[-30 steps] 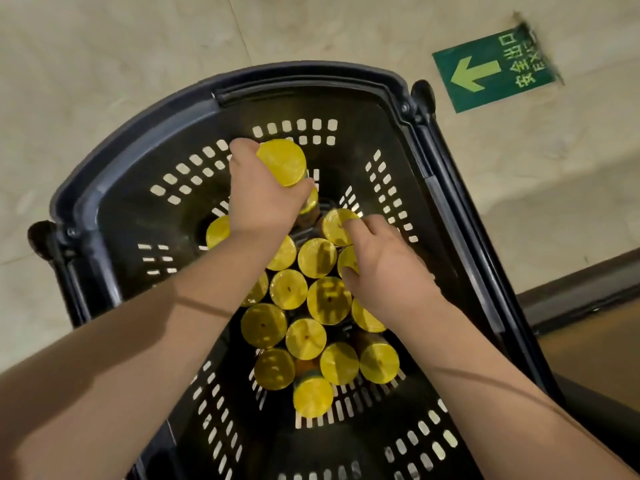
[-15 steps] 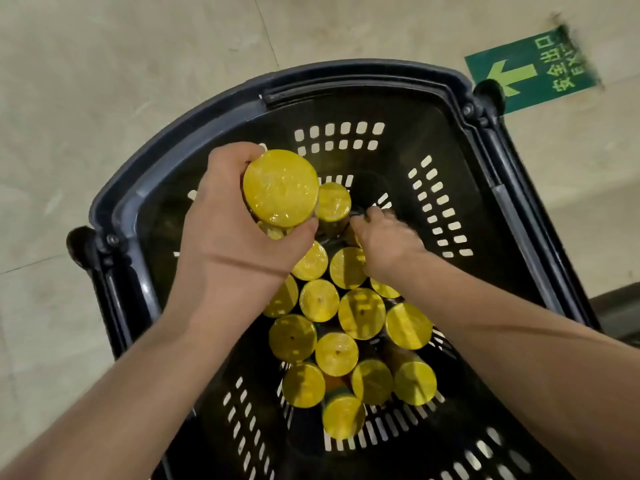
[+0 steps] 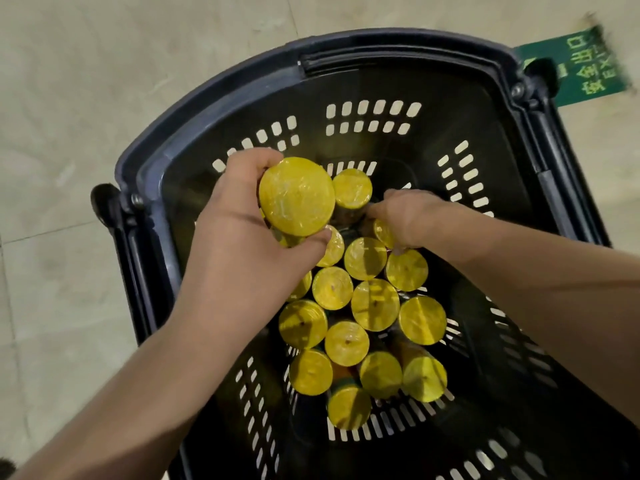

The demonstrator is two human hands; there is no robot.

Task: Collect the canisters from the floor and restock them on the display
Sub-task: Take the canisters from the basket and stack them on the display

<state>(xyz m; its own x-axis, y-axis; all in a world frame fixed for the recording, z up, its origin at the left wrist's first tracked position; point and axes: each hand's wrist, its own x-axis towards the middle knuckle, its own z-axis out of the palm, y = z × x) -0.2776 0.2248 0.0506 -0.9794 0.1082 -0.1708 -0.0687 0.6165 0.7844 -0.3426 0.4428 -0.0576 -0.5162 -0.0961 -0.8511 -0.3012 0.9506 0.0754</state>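
A black perforated shopping basket (image 3: 398, 46) stands on the floor below me. Several canisters with yellow lids (image 3: 375, 304) stand upright in a cluster on its bottom. My left hand (image 3: 239, 237) grips one yellow-lidded canister (image 3: 296, 195), lifted above the cluster, fingers and thumb curled round its body. My right hand (image 3: 405, 216) reaches down into the basket and curls round a second canister (image 3: 351, 188) at the far end of the cluster, which stands higher than its neighbours.
Pale tiled floor (image 3: 104, 98) surrounds the basket. A green exit sign sticker (image 3: 581, 67) lies on the floor at the upper right. Folded basket handles (image 3: 554, 174) run along both side rims.
My left hand has raised its canister higher, toward the camera. My right hand has moved from the middle of the cluster to the far canister and closed on it.
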